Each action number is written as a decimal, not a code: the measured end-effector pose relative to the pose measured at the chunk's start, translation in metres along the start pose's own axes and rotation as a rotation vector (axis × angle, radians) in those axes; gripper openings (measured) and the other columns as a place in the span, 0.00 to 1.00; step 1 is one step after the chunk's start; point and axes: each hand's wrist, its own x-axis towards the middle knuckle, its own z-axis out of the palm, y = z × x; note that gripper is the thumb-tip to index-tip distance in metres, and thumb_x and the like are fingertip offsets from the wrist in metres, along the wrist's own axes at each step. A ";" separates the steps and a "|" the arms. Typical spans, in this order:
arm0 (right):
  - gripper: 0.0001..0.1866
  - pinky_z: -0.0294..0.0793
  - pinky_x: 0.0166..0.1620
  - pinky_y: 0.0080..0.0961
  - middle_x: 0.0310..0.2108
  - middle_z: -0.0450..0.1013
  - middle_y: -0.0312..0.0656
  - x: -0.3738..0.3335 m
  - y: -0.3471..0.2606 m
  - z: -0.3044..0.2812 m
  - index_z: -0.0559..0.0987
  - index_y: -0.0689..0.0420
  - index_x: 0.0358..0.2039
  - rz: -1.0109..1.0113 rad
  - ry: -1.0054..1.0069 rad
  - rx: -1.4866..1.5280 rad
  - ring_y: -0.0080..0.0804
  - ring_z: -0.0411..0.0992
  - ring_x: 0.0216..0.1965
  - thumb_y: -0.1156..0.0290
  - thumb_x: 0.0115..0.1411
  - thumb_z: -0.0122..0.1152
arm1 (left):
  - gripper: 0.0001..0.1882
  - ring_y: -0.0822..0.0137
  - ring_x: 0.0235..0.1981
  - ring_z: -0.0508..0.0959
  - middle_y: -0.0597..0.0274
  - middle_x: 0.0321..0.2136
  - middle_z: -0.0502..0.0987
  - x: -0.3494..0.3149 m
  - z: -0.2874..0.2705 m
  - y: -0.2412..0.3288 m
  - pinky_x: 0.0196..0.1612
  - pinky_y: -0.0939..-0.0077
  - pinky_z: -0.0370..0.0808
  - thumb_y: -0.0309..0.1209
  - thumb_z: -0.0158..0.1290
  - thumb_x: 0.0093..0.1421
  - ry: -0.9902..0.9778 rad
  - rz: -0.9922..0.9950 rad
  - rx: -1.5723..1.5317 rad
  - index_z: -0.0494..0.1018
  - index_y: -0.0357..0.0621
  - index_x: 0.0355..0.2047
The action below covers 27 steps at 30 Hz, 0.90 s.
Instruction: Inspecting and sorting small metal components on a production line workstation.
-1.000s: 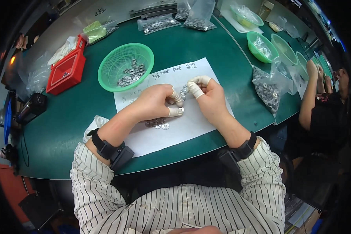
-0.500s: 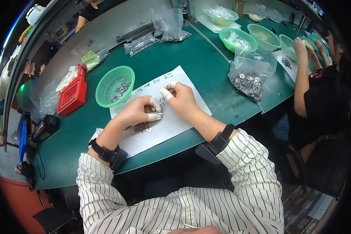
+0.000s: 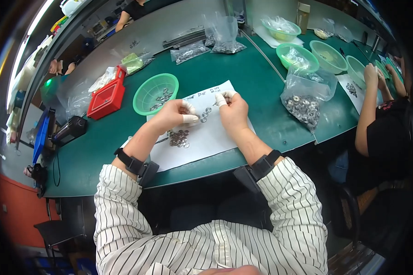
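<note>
Both hands hover over a white paper sheet (image 3: 215,142) on the green table, white covers on their fingertips. The thumb and fingers of my left hand (image 3: 172,115) are closed beside a short row of small round metal pieces (image 3: 205,114); what they pinch, if anything, is too small to make out. To the right of that row, my right hand (image 3: 234,112) is closed in a pinch, its contents hidden. A heap of round metal pieces (image 3: 179,138) lies below my left hand. Behind that hand, a green basket (image 3: 143,94) holds more metal pieces.
A plastic bag of metal parts (image 3: 303,107) stands to the right. A red box (image 3: 106,101) and a black device (image 3: 69,130) sit at left. Several bags and green bowls (image 3: 328,57) line the back. A co-worker's arm (image 3: 366,110) reaches in at right.
The view has shifted, so the table appears farther right and higher. My right hand has drawn a little away from the row of pieces; the heap below my left hand shows more fully.
</note>
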 end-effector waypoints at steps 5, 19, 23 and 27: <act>0.07 0.66 0.27 0.16 0.23 0.73 0.33 -0.001 -0.008 0.000 0.76 0.63 0.29 0.012 -0.007 -0.015 0.16 0.66 0.23 0.71 0.57 0.60 | 0.10 0.75 0.27 0.76 0.64 0.25 0.78 0.002 0.017 0.006 0.32 0.80 0.73 0.27 0.63 0.46 -0.027 0.104 0.259 0.77 0.38 0.30; 0.09 0.67 0.26 0.19 0.22 0.74 0.36 -0.003 -0.019 0.001 0.76 0.63 0.27 0.009 -0.020 -0.110 0.18 0.68 0.22 0.70 0.56 0.61 | 0.14 0.65 0.27 0.78 0.56 0.26 0.79 0.005 0.019 0.033 0.34 0.73 0.73 0.33 0.63 0.41 0.033 0.128 0.705 0.78 0.36 0.27; 0.10 0.70 0.27 0.25 0.21 0.74 0.41 -0.001 -0.022 0.002 0.76 0.63 0.26 -0.006 -0.001 -0.121 0.28 0.72 0.21 0.69 0.54 0.62 | 0.14 0.65 0.28 0.78 0.57 0.26 0.79 0.010 0.013 0.042 0.34 0.74 0.73 0.32 0.65 0.41 -0.037 0.075 0.705 0.78 0.36 0.28; 0.08 0.68 0.27 0.19 0.22 0.75 0.36 -0.003 -0.027 0.002 0.77 0.63 0.27 0.047 -0.015 -0.140 0.19 0.69 0.23 0.70 0.56 0.61 | 0.15 0.66 0.29 0.78 0.57 0.28 0.79 0.008 0.012 0.048 0.34 0.75 0.73 0.29 0.65 0.42 -0.096 -0.012 0.682 0.77 0.36 0.30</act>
